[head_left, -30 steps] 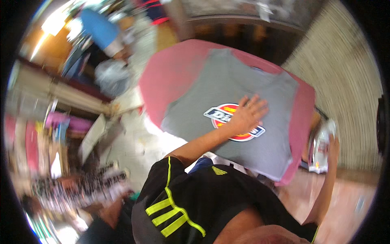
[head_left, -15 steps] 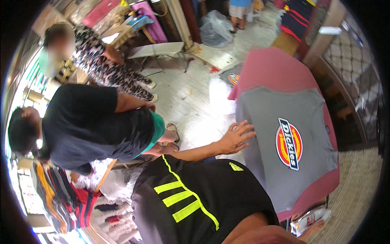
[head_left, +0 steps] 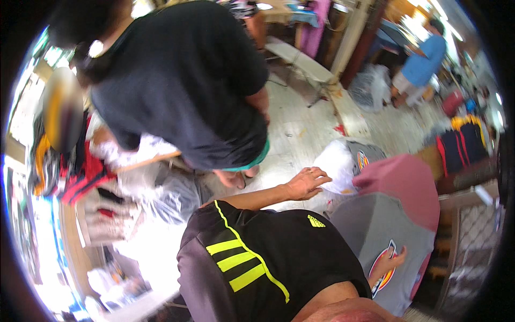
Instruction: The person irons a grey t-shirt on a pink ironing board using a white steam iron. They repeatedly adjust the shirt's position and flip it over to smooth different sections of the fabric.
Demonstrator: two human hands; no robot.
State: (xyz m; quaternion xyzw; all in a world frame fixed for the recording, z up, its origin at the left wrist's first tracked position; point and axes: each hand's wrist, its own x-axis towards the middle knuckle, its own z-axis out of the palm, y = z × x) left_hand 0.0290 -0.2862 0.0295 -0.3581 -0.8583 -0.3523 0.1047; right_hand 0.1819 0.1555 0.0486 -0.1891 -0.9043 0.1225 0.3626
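A grey garment (head_left: 343,220) lies over a padded board with a maroon cover (head_left: 413,185). Its round red, yellow and blue print (head_left: 377,282) faces up. My right hand (head_left: 389,263) is over that print, fingers and thumb apart, holding nothing; whether it touches the cloth I cannot tell. Left of the board, my left hand (head_left: 307,183) hangs in the air with its fingers loosely stretched and nothing in them. Nearest to it is a white plastic bag (head_left: 335,165), beside another grey garment (head_left: 366,153) with a similar print.
Close on my left stands a person in a black shirt (head_left: 182,80). Another person in a blue shirt (head_left: 425,56) is at the back right, by a clear plastic bag (head_left: 370,88). A low white bench (head_left: 300,60) stands behind. Folded dark clothes (head_left: 461,147) lie at the right.
My view has turned, so the board sits lower right. My left hand has come off the grey garment's edge. My right hand now shows over the print. The black-shirted person appears closer.
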